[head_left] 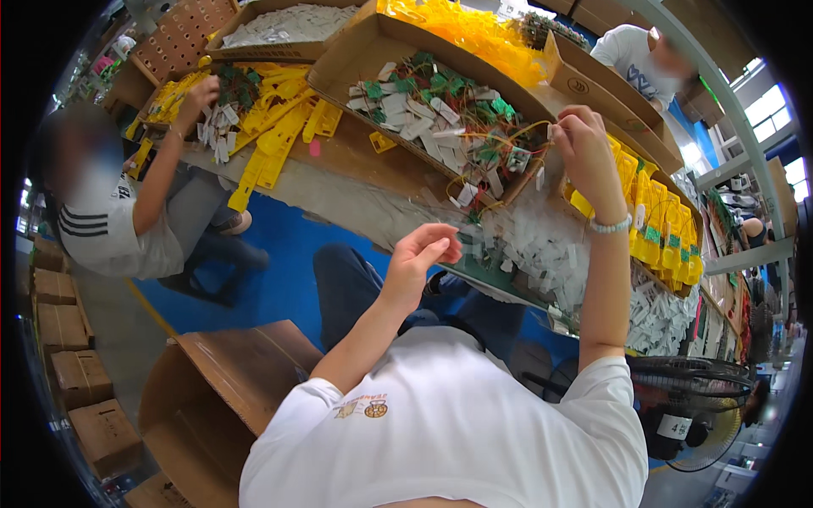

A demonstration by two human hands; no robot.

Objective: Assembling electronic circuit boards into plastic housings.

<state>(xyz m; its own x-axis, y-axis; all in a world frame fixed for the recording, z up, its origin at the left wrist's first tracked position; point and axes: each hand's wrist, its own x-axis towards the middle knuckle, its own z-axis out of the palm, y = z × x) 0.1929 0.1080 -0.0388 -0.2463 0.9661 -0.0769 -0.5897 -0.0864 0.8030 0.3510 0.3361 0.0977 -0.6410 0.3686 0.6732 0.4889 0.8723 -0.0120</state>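
My right hand is raised over the right end of an open cardboard tray. Its fingertips pinch a thin yellow wire that leads back toward the pile. In the tray lie white flat plastic pieces, green circuit boards and tangled wires. My left hand hovers in front of the table edge, fingers curled and thumb against them; whatever they hold, if anything, is hidden. Close to both hands, a heap of small white strips covers the table.
Yellow plastic housings with green boards stand in a box at right. More yellow parts lie at left, where a seated co-worker reaches in. Another person sits across. A black fan and an open carton flank me.
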